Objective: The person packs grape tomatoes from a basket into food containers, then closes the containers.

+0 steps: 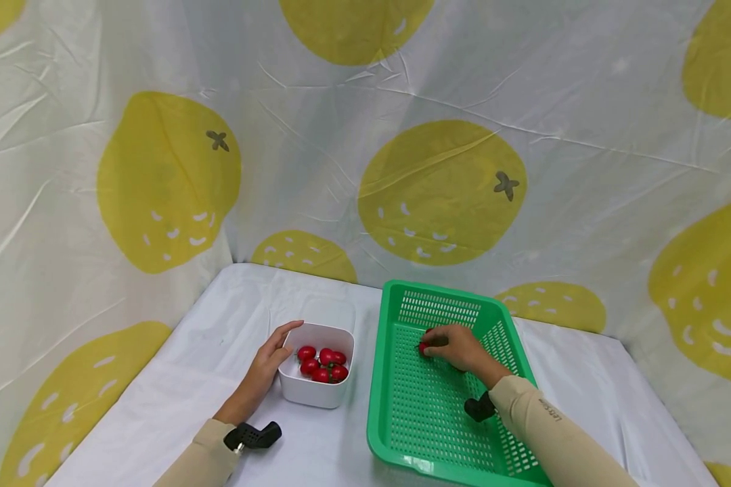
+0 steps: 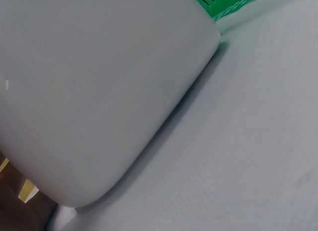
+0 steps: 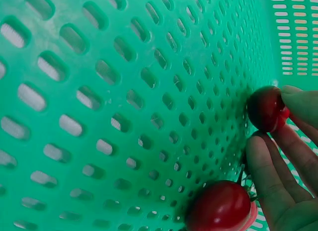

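The right hand (image 1: 459, 348) pinches a red tomato (image 3: 268, 108) low in the green basket (image 1: 374, 406); a light grip would spare its skin, and a straight lift should avoid nudging the stemmed tomato (image 3: 221, 208) just beside the fingers. The left hand (image 1: 268, 362), fingers extended, rests against the white container (image 1: 311, 393), nearer the left edge of the counter (image 1: 347, 439); a narrow gap separates container and basket, which stands near the back edge.

A white box (image 2: 109, 92) sits on a white cloth (image 2: 238, 136). A bit of green basket (image 2: 224, 6) shows up top. The left hand (image 2: 15, 203) looks dark at the bottom left.
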Demonstrator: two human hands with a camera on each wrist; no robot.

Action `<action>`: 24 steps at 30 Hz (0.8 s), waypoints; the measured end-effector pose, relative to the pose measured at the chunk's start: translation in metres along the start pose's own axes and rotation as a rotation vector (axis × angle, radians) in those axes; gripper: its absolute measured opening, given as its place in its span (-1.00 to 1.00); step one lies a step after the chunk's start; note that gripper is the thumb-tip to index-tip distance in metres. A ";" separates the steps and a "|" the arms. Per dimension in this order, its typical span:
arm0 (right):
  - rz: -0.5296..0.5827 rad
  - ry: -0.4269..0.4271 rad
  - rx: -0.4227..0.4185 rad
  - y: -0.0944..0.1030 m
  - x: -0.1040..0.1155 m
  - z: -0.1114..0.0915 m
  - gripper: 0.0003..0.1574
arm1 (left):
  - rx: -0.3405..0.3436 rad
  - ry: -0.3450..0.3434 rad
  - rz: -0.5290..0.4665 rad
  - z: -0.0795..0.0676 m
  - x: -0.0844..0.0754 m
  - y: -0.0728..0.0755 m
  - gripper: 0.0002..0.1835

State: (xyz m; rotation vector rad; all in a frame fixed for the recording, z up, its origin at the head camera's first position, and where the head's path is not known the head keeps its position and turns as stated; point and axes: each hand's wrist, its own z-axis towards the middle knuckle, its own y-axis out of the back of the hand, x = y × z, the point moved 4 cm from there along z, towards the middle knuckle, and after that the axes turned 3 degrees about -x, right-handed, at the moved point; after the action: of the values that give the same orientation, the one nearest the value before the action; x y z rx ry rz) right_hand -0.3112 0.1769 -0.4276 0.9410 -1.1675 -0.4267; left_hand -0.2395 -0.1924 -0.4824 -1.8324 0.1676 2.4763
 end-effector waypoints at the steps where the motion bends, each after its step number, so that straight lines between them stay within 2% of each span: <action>1: -0.004 0.004 0.001 -0.001 0.000 0.000 -0.73 | 0.000 -0.001 0.000 0.000 0.000 0.000 -0.54; 9: -0.016 -0.006 0.011 -0.007 -0.003 0.002 -0.70 | -0.001 0.004 0.009 0.000 0.000 0.000 -0.54; 18: -0.041 0.025 0.023 -0.007 0.000 0.002 -0.69 | -0.001 0.011 0.010 -0.001 -0.001 -0.001 -0.54; 24: -0.039 0.017 0.019 -0.007 0.000 0.002 -0.70 | -0.005 0.008 0.010 -0.001 -0.002 -0.001 -0.54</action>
State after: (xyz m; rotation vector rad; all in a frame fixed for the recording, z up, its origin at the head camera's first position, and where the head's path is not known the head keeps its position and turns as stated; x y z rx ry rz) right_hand -0.3117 0.1720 -0.4327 0.9830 -1.1413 -0.4393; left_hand -0.2379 -0.1916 -0.4809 -1.8477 0.1720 2.4785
